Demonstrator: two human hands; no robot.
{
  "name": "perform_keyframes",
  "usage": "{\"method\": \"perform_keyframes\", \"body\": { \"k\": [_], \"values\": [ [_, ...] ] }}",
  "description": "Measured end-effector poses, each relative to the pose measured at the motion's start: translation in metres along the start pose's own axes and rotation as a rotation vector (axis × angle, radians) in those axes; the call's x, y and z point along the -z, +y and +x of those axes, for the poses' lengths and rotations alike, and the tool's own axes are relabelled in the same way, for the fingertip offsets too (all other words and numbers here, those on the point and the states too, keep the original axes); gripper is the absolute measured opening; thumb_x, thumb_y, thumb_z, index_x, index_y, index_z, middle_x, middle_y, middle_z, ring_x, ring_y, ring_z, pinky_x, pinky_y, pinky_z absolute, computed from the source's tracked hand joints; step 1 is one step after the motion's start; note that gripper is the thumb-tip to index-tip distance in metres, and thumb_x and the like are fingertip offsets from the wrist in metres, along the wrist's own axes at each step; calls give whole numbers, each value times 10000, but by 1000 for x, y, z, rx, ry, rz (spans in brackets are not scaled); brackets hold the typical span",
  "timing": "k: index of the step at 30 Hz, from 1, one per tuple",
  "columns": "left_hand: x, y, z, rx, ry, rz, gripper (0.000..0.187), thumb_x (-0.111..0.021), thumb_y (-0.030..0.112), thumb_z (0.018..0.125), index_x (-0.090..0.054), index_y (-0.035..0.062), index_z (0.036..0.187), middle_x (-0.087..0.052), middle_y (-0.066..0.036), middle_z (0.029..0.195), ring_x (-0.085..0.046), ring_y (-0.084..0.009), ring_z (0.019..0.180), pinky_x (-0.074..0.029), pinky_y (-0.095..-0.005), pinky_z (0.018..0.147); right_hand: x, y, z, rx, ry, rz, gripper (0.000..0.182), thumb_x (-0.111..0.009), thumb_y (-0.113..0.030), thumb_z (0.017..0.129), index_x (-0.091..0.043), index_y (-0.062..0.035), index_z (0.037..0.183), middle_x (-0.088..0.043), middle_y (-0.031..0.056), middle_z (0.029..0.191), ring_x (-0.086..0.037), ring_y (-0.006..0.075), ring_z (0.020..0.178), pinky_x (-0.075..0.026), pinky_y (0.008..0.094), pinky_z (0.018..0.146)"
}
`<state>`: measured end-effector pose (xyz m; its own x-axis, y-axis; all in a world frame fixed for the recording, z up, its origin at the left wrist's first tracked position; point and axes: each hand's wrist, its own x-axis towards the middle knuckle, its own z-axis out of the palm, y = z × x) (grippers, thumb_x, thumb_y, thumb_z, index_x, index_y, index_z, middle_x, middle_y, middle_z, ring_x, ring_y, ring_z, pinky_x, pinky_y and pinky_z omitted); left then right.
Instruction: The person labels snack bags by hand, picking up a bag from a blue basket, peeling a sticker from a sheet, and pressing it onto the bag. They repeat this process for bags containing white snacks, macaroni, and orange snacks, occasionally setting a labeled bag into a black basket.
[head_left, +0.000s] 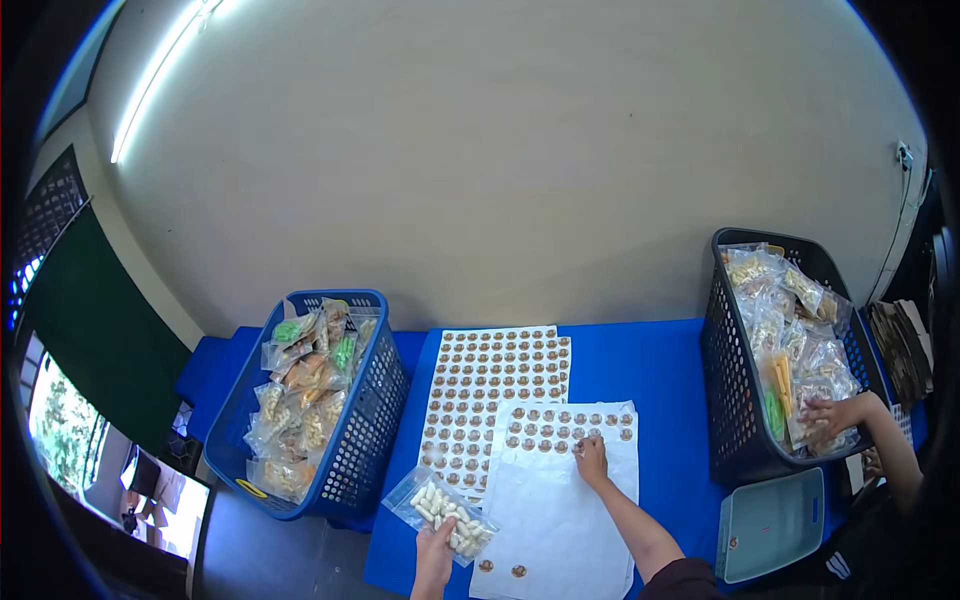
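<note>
My left hand [434, 556] grips the lower edge of a clear plastic bag [452, 515] filled with whitish, finger-shaped pieces. The bag is tilted over the near left edge of the sticker sheets. My right hand [592, 460] rests on the top white sticker sheet [560, 500], its fingertips pinched at the lowest of the upper rows of round brown stickers [548, 416]. The fingers partly hide the sticker there. Much of this sheet is bare backing, with two stickers near its bottom edge. Fuller sticker sheets [490, 380] lie partly beneath it.
A blue basket [375, 400] of packed bags stands left. On the right, a black basket [735, 440] holds more bags, with another person's hand [838, 420] reaching in. A grey-green tray [770, 525] sits before it. Blue cloth [640, 360] covers the table.
</note>
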<state>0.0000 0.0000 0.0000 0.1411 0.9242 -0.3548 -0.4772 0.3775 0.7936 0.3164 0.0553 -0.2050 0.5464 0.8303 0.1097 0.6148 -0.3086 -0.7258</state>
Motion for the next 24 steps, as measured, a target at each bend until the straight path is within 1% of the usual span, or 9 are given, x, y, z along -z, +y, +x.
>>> {"method": "perform_keyframes", "body": {
  "k": [2,5,8,11,14,18,21,23,24],
  "values": [
    [3,3,-2,42,-6,3,417,-515,57,824,-340,-5,1197,-488,-100,1102,-506,-204,1011,-414,-335,862,4,4,-1,31,-17,15,190,-631,-22,658,-509,-33,803,-441,145,926,-478,308,895,-416,365,752],
    [8,18,0,-25,15,-6,400,-507,59,829,-349,-5,1191,-492,-99,1094,-513,-200,999,-427,-330,845,-22,4,-7,201,63,5,120,-569,-21,744,-490,-37,833,-490,110,902,-505,264,892,-420,351,738],
    [4,1,1,-12,11,-40,389,-501,60,833,-354,-4,1187,-493,-101,1092,-514,-200,998,-434,-329,838,-21,31,-9,-70,8,727,72,-491,-50,814,-488,-49,885,-527,91,861,-539,219,819,-426,316,712],
    [0,1,0,23,-25,-79,385,-518,26,821,-374,-7,1177,-511,-94,1039,-531,-184,939,-448,-308,790,55,-46,-37,-458,-193,955,50,-480,-76,851,-475,-98,896,-545,32,854,-539,135,821,-404,269,714],
    [-19,3,-8,8,-129,-16,381,-516,54,838,-383,-17,1188,-508,-98,1074,-525,-163,957,-443,-289,799,108,-86,-60,-397,-309,1106,53,-513,-79,834,-487,-98,876,-549,35,834,-526,104,787,-392,237,683],
    [-56,12,-18,27,-279,98,379,-537,80,837,-416,-42,1174,-527,-98,1081,-529,-146,960,-445,-266,803,172,-138,-80,-115,-377,1123,49,-539,-66,821,-517,-60,864,-573,36,833,-491,75,715,-368,211,621],
    [-74,7,-22,20,-406,215,381,-555,96,831,-432,-59,1158,-546,-93,1061,-537,-123,929,-440,-243,793,221,-198,-105,-19,-417,1112,52,-552,-42,806,-535,-54,853,-573,24,791,-487,65,693,-363,200,619],
    [-92,15,-35,26,-455,339,377,-559,105,831,-442,-62,1148,-553,-91,1053,-533,-109,920,-433,-233,792,230,-209,-117,76,-396,999,87,-573,-27,786,-563,-30,872,-590,25,783,-495,52,707,-362,195,595],
    [-99,15,-39,-3,-484,336,332,-535,163,854,-493,-55,1100,-581,-83,993,-535,-98,891,-430,-220,777,233,-215,-123,120,-389,929,99,-578,-26,781,-568,-25,879,-593,26,788,-494,49,709,-363,194,590]
  ]
}}
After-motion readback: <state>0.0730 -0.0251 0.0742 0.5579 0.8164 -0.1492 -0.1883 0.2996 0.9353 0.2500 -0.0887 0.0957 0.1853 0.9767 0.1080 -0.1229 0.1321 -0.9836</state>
